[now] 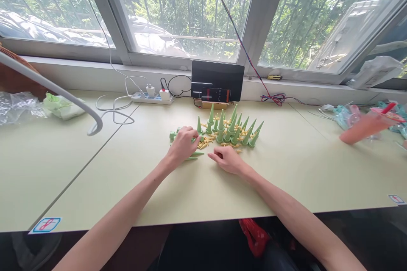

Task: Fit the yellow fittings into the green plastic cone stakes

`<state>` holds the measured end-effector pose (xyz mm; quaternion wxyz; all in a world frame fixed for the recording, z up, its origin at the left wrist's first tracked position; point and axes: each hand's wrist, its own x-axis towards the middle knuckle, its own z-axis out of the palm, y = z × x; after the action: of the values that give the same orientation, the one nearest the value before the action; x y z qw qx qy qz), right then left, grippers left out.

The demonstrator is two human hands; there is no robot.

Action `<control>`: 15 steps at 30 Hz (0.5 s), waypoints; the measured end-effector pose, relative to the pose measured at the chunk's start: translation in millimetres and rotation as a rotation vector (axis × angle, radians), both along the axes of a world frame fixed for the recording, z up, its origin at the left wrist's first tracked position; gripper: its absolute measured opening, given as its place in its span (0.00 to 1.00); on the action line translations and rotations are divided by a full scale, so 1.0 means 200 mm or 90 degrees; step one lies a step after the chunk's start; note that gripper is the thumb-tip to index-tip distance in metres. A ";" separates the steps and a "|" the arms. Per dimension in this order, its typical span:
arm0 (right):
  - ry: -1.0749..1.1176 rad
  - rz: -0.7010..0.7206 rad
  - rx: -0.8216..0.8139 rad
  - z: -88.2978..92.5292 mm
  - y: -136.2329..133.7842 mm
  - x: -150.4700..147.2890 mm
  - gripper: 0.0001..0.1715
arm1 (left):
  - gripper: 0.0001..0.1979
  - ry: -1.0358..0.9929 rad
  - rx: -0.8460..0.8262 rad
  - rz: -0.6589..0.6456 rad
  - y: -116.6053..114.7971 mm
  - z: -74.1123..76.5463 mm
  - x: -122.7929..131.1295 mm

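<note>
Cones (220, 129) and pegs (203, 145) on worktable (152, 203)

Far left: clear plastic bag (19, 109), then green-and-white packet (65, 106). White power strip (152, 100) with plugs sits near the windowsill. Left hand (185, 140) is over green cones lying on their sides, fingers curled; can't tell if they're clamped on one. Yellow pegs lie loose just right of it, among the cones' bases. Behind, black tablet (218, 74) stands upright, phone (216, 94) in front. Right hand (227, 159) rests low at the near edge of the pegs, fingers bent inward; can't tell if it grips anything. Most cones stand upright in a cluster beyond it, points up. Red-and-blue cable (276, 99) bunches farther right. Far right: cup of pink drink (364, 127), red straw (388, 108).
</note>
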<state>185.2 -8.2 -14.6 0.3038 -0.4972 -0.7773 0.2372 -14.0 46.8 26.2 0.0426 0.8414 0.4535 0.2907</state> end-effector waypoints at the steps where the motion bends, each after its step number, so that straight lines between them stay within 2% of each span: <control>1: -0.001 0.000 -0.001 0.00 0.00 0.00 0.26 | 0.10 0.011 0.001 -0.013 -0.01 -0.02 0.01; 6: 0.001 0.001 -0.003 0.00 0.00 0.00 0.26 | 0.08 0.010 -0.017 -0.016 -0.02 -0.06 -0.01; 15: 0.001 0.003 -0.011 0.01 0.00 0.00 0.26 | 0.06 -0.001 0.036 0.015 0.00 -0.04 -0.11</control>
<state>185.7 -8.9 -12.9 0.2996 -0.4979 -0.7761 0.2447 -35.2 47.1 17.3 0.0154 0.8368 0.4547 0.3046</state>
